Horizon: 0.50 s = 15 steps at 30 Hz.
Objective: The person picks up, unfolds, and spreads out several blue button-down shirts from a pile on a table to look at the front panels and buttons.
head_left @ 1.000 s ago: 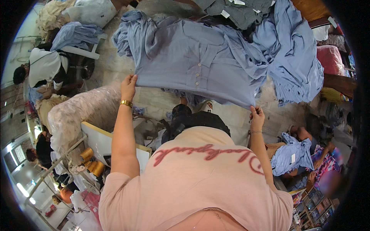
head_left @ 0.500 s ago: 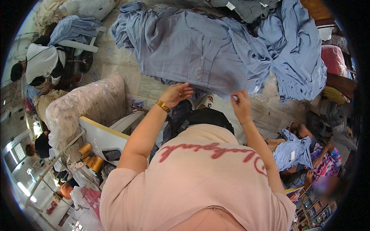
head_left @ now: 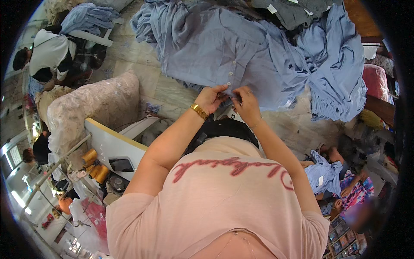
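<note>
A blue shirt (head_left: 202,52) lies spread on a pile of similar cloth in front of me, its button placket (head_left: 231,73) running toward me with small white buttons. At the near end of the placket, my left hand (head_left: 210,99) pinches the shirt's edge between thumb and fingers, just beside a button. A gold watch (head_left: 199,111) is on that wrist. Close on its right, my right hand (head_left: 246,105) has its fingers bent and pressed together on the same edge. The fingertips partly hide the cloth they grip.
More blue garments (head_left: 332,69) heap at the right, with dark grey cloth (head_left: 297,13) behind. At left stand a large wrapped bundle (head_left: 95,103), a white machine table (head_left: 116,151) and orange thread cones (head_left: 97,168). Co-workers sit at far left (head_left: 49,54) and lower right (head_left: 355,185).
Both hands have come together at the placket's near end, the left moving right and the right moving left. They have closed on the shirt's edge. The view has shifted slightly.
</note>
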Motion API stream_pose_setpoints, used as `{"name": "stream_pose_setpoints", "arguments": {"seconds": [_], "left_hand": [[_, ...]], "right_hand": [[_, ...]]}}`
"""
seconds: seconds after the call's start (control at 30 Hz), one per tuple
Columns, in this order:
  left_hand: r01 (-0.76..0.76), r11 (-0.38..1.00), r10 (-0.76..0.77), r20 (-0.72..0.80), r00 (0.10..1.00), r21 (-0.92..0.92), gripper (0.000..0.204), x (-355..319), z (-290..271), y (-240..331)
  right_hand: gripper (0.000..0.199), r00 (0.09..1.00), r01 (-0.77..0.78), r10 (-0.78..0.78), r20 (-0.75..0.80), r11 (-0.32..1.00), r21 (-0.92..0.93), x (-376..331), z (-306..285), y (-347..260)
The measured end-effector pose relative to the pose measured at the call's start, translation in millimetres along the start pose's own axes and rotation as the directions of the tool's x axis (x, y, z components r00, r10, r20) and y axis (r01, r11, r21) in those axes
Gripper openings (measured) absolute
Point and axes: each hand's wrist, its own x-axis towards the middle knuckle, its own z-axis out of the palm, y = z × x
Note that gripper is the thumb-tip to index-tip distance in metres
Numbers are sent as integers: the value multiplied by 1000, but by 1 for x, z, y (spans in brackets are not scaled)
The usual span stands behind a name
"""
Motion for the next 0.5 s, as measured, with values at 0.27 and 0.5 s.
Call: {"name": "stream_pose_setpoints", "arguments": {"seconds": [0.27,0.5], "left_hand": [[-175,970,157,117,981,166,24,-23,20,16],[-216,964,191,161,968,158,29,-25,17,14]], "right_hand": [[29,998,-21,14,-58,991,-132,9,-33,-25],[23,999,20,-24,-47,997,-76,14,-36,-30]]}}
